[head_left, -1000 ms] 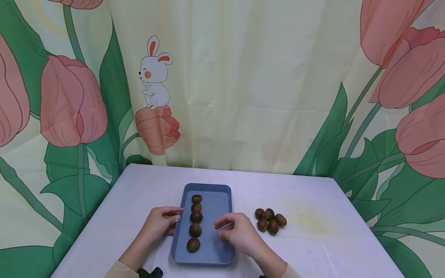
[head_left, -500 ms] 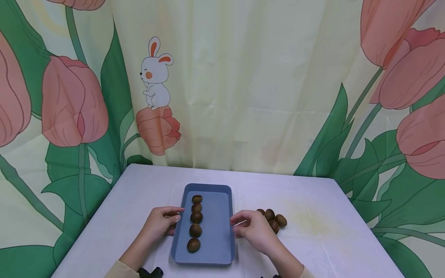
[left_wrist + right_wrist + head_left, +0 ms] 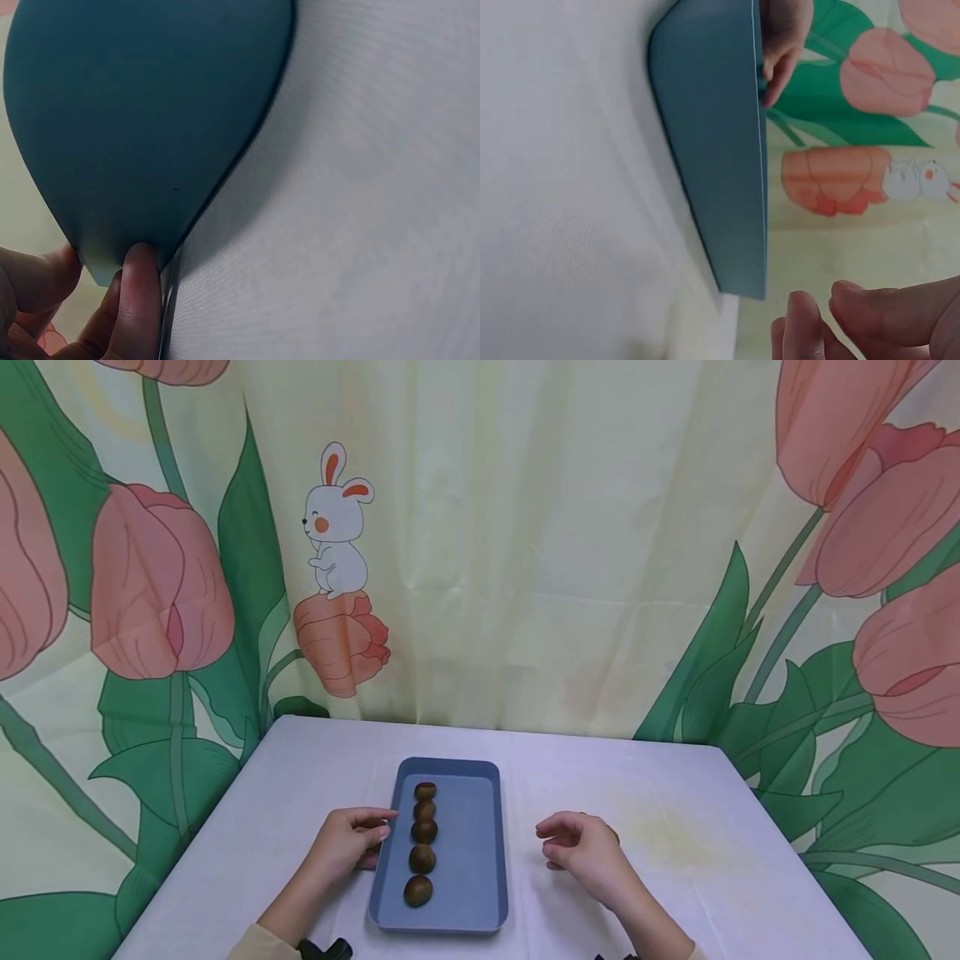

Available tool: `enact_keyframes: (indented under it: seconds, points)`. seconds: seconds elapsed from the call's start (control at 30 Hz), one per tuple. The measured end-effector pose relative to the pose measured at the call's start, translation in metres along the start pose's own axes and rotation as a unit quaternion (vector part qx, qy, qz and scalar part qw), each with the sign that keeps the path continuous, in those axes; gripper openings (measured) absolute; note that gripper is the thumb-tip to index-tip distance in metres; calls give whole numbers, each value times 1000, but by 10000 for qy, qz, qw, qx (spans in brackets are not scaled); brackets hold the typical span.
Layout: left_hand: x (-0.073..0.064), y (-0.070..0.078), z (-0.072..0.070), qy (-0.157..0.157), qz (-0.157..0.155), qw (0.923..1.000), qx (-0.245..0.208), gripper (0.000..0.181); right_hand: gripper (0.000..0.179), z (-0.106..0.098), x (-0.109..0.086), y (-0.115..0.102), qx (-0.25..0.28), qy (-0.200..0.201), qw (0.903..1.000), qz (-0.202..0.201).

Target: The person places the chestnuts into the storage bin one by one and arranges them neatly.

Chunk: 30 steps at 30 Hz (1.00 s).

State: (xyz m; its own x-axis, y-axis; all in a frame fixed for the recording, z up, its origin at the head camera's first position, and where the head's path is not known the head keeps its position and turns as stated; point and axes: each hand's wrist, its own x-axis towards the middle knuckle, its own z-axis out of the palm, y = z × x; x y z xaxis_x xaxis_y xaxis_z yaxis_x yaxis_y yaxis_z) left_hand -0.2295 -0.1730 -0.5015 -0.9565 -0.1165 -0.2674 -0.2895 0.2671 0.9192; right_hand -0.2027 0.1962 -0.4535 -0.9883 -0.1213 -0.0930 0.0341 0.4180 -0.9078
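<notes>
A blue-grey rectangular tray (image 3: 468, 843) lies on the white-covered table. Along its left half runs a column of several brown chestnuts (image 3: 422, 859). My left hand (image 3: 347, 842) touches the tray's left rim; in the left wrist view its fingers (image 3: 139, 300) lie against the outer wall. To the right of the tray, my right hand (image 3: 588, 852) hovers over the loose chestnuts and hides nearly all of them; only a sliver of one shows behind it. The right wrist view shows a small gap between the right thumb and fingertips (image 3: 804, 315), with nothing held there.
White cloth covers the table (image 3: 712, 893). A curtain (image 3: 510, 568) printed with tulips, a rabbit and a carrot hangs behind it. Black camera mounts (image 3: 325, 949) show near the wrists at the bottom edge.
From above the tray's right half, my right hand has moved right, past the rim, to the loose chestnuts, now covering them. My left hand and the chestnuts in the tray have stayed put.
</notes>
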Motion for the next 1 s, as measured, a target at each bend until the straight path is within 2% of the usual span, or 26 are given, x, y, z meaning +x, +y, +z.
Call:
enact_keyframes:
  seconds: [0.13,0.4,0.7,1.0]
  points:
    - [1,-2,0,11,-9,10000,0,29,26,-10,-1,5,49,127,9999,28]
    - [1,-2,0,34,-19,10000,-17,28,27,-26,0,12,9,581,9977,339]
    - [-1,-1,1,-25,4,10000,25,28,31,-46,-4,24,-258,830,9939,679]
    - [-1,0,1,28,30,10000,10,28,33,-64,6,30,-824,1014,9899,557]
